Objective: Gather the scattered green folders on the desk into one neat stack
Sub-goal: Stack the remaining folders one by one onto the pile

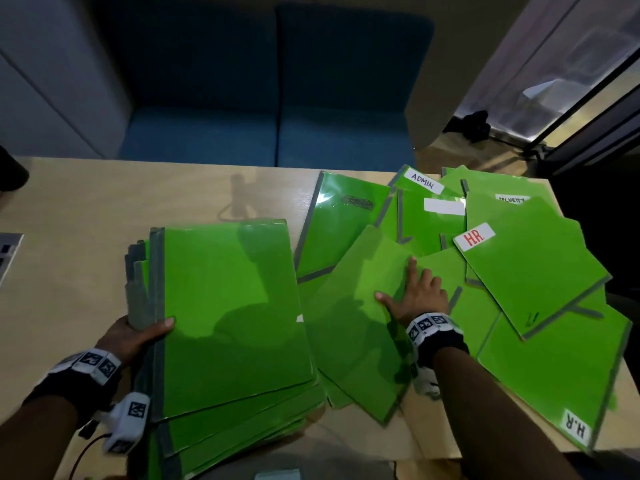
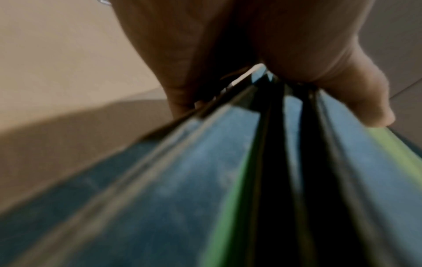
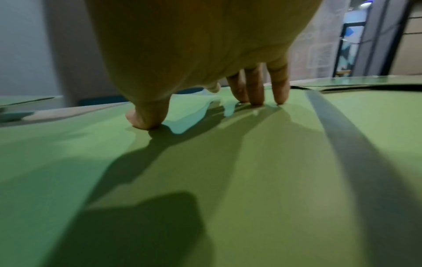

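- The left hand (image 1: 133, 332) grips the grey spine edge of the gathered stack (image 1: 232, 313) at the worktop's (image 1: 86, 209) near left, thumb on top, fingers curled beneath.
- The right hand (image 1: 417, 292) lies palm-down, its fingers (image 3: 255, 86) spread wide, pressing a loose folder (image 1: 360, 306) among the scattered folders (image 1: 526, 258) on the right.

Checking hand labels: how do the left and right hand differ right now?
The left hand grips the gathered stack at its spine edge, thumb on top; the right hand has no grip, pressing spread fingertips on a loose folder. The left hand sits at the stack's side; the right hand sits in the scattered pile. Both touch green folders.
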Motion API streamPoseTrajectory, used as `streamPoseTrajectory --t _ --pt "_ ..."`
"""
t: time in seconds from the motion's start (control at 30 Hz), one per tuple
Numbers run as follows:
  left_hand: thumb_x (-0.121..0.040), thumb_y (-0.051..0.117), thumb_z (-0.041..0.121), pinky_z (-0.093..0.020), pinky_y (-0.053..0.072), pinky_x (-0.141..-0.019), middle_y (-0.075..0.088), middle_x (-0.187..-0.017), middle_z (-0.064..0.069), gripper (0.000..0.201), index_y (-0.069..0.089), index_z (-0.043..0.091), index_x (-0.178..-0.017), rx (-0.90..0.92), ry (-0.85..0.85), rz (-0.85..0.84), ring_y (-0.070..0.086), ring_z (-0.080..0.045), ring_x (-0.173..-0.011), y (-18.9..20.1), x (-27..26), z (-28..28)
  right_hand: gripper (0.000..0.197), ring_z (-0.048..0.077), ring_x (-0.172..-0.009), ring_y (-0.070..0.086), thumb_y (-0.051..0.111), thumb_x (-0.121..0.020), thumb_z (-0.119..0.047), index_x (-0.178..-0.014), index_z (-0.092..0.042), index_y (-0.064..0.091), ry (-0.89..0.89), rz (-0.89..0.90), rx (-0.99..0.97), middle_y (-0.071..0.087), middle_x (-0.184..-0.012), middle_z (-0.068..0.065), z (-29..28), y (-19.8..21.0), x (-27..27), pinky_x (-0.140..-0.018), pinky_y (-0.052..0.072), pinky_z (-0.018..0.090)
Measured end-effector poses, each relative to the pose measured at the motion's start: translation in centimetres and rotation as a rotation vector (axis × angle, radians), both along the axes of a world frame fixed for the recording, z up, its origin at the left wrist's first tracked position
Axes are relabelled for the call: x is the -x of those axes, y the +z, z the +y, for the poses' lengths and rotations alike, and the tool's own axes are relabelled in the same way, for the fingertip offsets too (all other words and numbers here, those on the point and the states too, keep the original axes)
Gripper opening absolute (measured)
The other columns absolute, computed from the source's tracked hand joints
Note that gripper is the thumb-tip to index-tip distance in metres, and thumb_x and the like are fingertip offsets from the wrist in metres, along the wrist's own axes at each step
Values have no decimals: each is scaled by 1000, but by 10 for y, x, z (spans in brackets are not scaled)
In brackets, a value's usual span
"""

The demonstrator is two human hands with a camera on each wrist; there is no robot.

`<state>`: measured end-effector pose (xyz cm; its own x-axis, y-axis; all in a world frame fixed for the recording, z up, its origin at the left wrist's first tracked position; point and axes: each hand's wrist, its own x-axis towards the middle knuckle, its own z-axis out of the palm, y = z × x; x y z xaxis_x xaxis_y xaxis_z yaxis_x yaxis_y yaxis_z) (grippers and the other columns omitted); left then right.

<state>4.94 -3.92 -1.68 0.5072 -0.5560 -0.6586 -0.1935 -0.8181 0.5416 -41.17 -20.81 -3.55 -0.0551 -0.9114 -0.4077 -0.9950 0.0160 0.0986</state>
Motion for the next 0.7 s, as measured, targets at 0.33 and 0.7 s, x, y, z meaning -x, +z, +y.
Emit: streamPoseTrajectory --t 0.33,0.7 --pt "-71 81 44 -35 41 -75 59 -98 -20 74 57 -5 -122 -54 23 -58 54 -29 -77 17 -28 25 96 31 -146 18 52 -75 -78 -142 -12 30 -165 -123 1 13 -159 13 3 -8 2 -115 26 52" --pt "-84 72 14 -35 39 -86 59 -121 -28 50 54 -6 -127 45 113 -6 53 -28 -93 7 -30 33 92 31 -124 38 80 -64 -58 -134 -18 37 -65 -102 -21 38 -133 11 -27 4 19 -101 42 46"
